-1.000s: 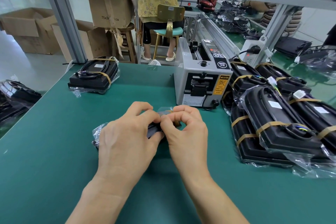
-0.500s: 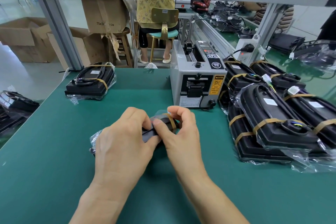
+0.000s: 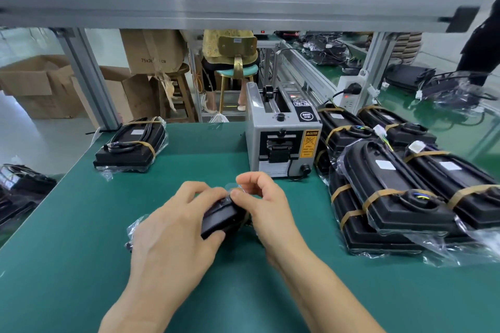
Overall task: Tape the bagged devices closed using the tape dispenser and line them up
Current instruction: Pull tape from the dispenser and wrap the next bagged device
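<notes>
While the left hand [image 3: 173, 227] grips the black device in its clear plastic bag [image 3: 220, 217] mid-tabletop, bag film is pinched by the right hand [image 3: 261, 199]; the grey tape dispenser [image 3: 282, 143] stands just beyond, nearer the right.

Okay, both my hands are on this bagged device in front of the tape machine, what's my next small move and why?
Probably reach the right hand to the tape dispenser for a strip. The left hand holds the bagged device, and the bag's loose plastic by your fingertips shows no tape.
</notes>
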Motion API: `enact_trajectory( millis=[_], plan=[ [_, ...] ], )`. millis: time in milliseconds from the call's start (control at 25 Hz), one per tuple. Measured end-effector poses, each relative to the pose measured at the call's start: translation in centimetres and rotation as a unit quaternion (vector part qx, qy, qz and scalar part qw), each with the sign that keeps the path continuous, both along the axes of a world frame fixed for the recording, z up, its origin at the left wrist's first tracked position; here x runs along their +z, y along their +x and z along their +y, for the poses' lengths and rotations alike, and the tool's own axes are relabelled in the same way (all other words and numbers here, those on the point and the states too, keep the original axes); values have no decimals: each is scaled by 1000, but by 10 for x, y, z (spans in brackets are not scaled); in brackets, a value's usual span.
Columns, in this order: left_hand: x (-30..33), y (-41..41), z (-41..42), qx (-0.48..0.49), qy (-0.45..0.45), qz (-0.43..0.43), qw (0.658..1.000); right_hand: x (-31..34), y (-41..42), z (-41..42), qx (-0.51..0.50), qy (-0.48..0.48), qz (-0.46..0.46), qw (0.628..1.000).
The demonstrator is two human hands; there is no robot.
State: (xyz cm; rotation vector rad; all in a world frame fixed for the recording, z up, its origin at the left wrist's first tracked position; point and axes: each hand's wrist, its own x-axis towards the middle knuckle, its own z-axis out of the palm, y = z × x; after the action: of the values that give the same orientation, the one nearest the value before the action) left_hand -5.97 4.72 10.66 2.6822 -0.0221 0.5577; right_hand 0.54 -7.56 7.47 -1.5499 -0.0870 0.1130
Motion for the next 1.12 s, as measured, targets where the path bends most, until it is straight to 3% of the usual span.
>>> enact_trajectory(
  millis=[160, 280, 360, 440, 560, 640, 880, 1040, 1120],
  plan=[
    [-2, 2, 3, -29, 36, 1, 999, -9, 3, -7, 53, -16, -15, 998],
    [-2, 4, 21, -62, -129, -31, 989, -15, 4, -30, 153, -31, -8, 988],
    [2, 4, 38, -73, -314, -83, 943, -12, 6, -41, 181, -43, -29, 982],
    [2, 4, 52, -105, -460, -121, 873, 0, 11, -42, 188, -32, -62, 980],
    [-10, 5, 55, -146, -586, -137, 785, 25, 17, -31, 196, -2, -131, 972],
    [-21, 6, 56, -149, -632, -136, 748, 38, 17, -24, 178, -12, -171, 969],
    [-27, 6, 70, -168, -618, -90, 763, 37, 10, -11, 149, -20, -228, 962],
    [-19, 6, 68, -203, -533, -34, 821, 23, 6, -2, 153, -35, -231, 960],
    [-16, 7, 65, -199, -517, -35, 832, 20, 7, -7, 191, -45, -197, 961]
  ],
)
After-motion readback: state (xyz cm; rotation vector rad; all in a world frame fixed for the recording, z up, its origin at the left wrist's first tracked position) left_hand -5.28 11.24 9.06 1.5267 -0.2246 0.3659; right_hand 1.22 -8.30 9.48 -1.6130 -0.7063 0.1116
